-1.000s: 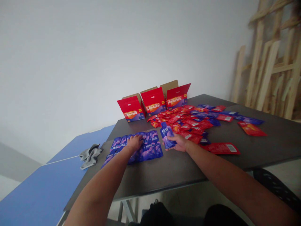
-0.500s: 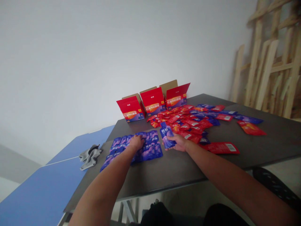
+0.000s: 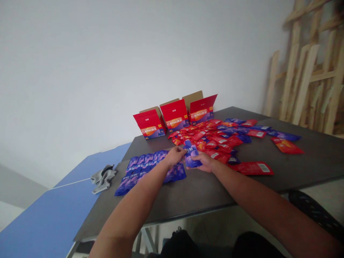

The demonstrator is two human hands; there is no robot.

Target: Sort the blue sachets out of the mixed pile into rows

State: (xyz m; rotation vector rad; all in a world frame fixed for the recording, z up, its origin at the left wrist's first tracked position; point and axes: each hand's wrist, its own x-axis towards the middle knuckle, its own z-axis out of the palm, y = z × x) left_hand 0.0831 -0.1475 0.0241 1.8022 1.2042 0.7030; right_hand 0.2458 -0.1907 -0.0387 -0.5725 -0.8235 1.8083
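A blue-purple pouch (image 3: 191,156) is held upright above the dark table by my right hand (image 3: 204,162), its fingers and thumb closed on the lower right part. My left hand (image 3: 176,154) has its fingertips pinched at the pouch's left edge. Beneath and left of that hand lie two rows of blue pouches (image 3: 131,181), overlapping one another and partly hidden by my left forearm. Just beyond my right hand spreads a loose heap of red pouches (image 3: 221,143) with blue ones mixed in.
Three open red boxes (image 3: 152,125) stand in a line at the back of the dark table (image 3: 188,200). A grey cloth (image 3: 104,179) lies at the left edge, over a blue surface (image 3: 59,208). Wooden frames (image 3: 303,82) lean at the right wall.
My left hand has moved right, from the rows of pouches to the pouch in my right hand. My right hand has hardly moved.
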